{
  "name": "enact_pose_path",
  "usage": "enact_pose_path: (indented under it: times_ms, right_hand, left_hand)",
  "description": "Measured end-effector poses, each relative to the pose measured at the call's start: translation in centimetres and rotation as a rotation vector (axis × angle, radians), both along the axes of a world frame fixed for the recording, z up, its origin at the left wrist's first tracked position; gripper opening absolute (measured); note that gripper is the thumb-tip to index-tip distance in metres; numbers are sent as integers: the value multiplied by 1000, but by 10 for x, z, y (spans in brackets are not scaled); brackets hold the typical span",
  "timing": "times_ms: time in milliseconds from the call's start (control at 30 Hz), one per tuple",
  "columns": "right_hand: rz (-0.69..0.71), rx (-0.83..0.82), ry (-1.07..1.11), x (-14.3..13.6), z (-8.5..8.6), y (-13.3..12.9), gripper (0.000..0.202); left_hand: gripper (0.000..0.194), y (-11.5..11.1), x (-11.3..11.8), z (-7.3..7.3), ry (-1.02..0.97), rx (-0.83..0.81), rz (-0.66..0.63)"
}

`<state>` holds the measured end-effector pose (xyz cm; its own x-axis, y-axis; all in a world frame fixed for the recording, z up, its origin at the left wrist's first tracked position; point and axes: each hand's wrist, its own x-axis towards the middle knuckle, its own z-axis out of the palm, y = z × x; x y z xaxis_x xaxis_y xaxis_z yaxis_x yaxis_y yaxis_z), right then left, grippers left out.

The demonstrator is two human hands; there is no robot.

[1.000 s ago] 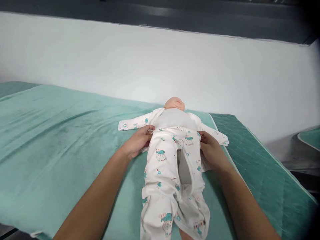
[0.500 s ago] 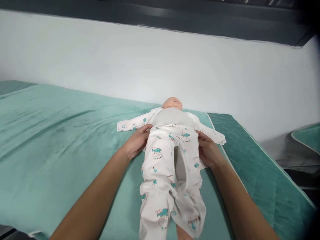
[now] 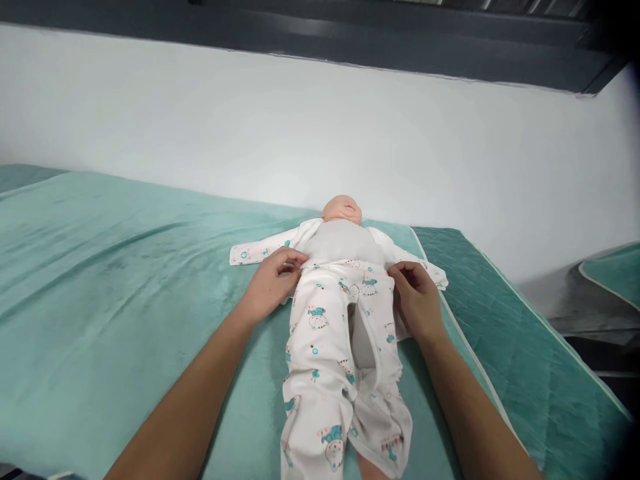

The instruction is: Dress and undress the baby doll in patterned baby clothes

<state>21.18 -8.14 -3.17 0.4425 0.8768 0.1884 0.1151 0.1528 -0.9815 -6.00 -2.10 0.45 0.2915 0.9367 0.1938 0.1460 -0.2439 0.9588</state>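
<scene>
A baby doll lies on its back on the green bed cover, its head toward the wall. White printed trousers with an open crotch cover its legs, and a bare lower leg shows under the right cuff. A white printed top is spread open under its grey torso, sleeves out to both sides. My left hand pinches the trousers' waistband at its left edge. On the opposite edge, my right hand has its fingers closed on the same waistband.
The light green cover extends far to the left. A darker quilted green mattress lies at the right. Behind stands a white wall, with a dark beam above it. Another green-covered surface is at the far right.
Both hands now pinch the waistband more tightly at its edges. My right hand has turned, its fingers curling inward. The view has shifted slightly.
</scene>
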Motion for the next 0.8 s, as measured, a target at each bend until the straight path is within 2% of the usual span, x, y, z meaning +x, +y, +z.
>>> enact_pose_path:
  times_ms: [100,233,367,500,600,800]
  right_hand:
    - [-53,117,-191,-6,10,-4,13]
    - [12,243,-290,-12,17,-7,8]
    - [108,239,-344,-10,19,-5,11]
    - [208,245,-429,-3,24,-1,8]
    - [285,236,-537,4,31,4,10]
    - [442,129,-747,14,54,20,16]
  left_hand:
    - [18,3,6,-4,-13,40,8]
    - [18,16,15,-7,-132,-90,-35]
    - [15,26,18,-6,-187,-154,-85]
    - [14,24,17,-5,-50,41,-28]
    - [12,20,16,-3,10,210,-64]
    - [11,16,16,4,105,391,-61]
